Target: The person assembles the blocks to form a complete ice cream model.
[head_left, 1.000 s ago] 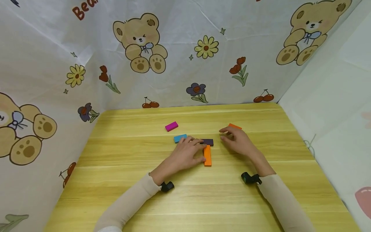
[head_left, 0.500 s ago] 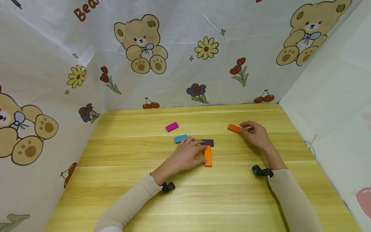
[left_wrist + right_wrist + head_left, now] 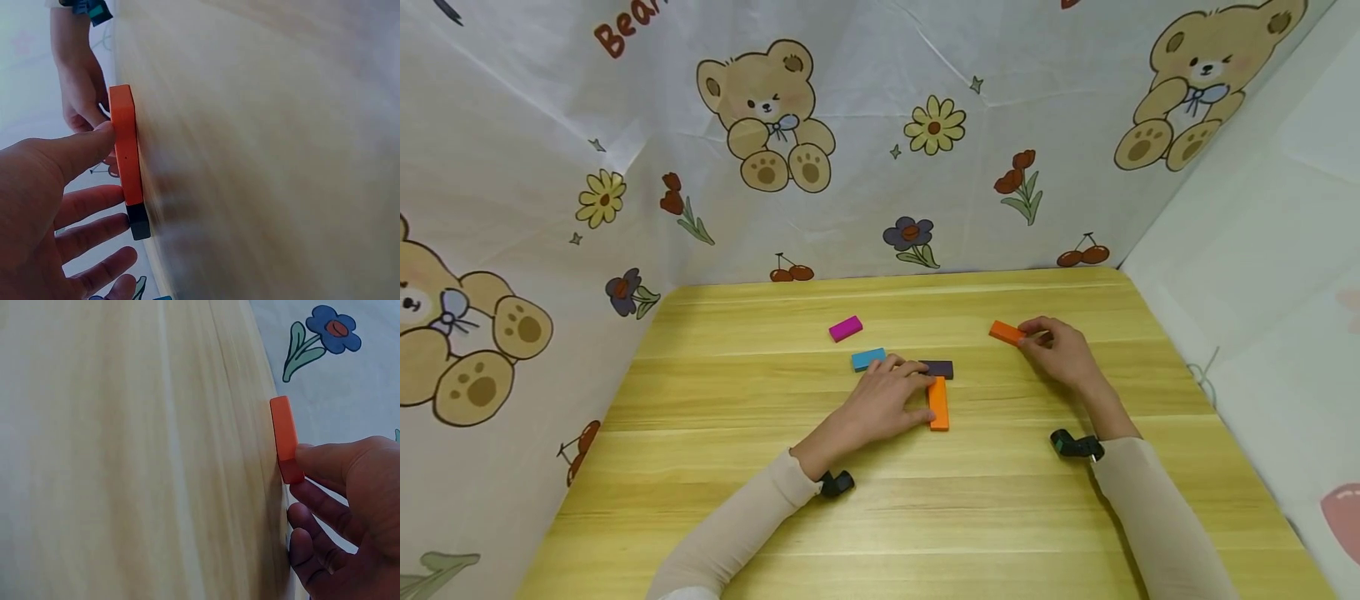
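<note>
Near the middle of the table, my left hand [image 3: 883, 404] rests with its thumb and index finger against the left side of an orange block [image 3: 938, 408]. Its fingers are spread and mostly straight in the left wrist view. A dark purple block [image 3: 938, 368] lies crosswise at that block's far end, near the fingertips. Farther right, my right hand [image 3: 1060, 354] pinches the right end of a second block, a darker orange one [image 3: 1004, 332], between thumb and index finger. In the right wrist view this orange block [image 3: 285, 431] lies on the table, the other fingers loosely curled.
A blue block [image 3: 867, 359] lies just beyond the left hand's fingers. Behind it is a magenta block [image 3: 846, 328]. A white cloth printed with bears and flowers rises along the back and left edges of the wooden table [image 3: 925, 517]; a white wall stands at the right.
My right hand has moved right, from left of the darker orange block to its right end, and now pinches it. The left hand and the other blocks stay in place.
</note>
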The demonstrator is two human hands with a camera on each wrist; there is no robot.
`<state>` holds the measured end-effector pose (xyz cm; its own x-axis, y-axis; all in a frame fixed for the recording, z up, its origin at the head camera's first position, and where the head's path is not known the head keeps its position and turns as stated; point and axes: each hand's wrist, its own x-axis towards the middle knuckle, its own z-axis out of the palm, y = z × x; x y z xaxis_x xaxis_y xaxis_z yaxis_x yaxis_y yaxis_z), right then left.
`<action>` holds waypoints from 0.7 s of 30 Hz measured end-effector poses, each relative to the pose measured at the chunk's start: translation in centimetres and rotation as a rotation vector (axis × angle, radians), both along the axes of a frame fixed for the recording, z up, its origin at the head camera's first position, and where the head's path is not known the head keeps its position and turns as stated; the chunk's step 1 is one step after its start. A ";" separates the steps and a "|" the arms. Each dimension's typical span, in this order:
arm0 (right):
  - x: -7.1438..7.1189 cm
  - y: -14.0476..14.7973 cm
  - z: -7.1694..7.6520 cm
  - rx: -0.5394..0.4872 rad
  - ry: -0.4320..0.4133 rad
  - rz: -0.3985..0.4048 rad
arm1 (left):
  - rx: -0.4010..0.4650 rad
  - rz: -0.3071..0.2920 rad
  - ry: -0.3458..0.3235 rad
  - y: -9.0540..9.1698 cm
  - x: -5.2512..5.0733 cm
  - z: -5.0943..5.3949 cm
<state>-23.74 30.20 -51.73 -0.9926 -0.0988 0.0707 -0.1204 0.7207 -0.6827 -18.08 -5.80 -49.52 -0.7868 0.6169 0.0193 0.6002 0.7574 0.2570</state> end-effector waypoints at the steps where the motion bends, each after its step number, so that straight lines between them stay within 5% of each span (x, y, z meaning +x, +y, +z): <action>1: 0.0 0.0 0.0 -0.001 0.001 0.000 | 0.001 0.000 0.000 0.0 0.0 0.0; 21: -0.9 -1.3 -0.1 0.032 0.038 0.006 | 0.010 -0.001 -0.002 -0.2 -0.1 -0.2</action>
<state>-24.61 28.93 -51.88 -0.9887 -0.1074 0.1047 -0.1498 0.7415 -0.6540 -18.14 -5.96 -49.68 -0.7860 0.6177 0.0238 0.6006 0.7539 0.2663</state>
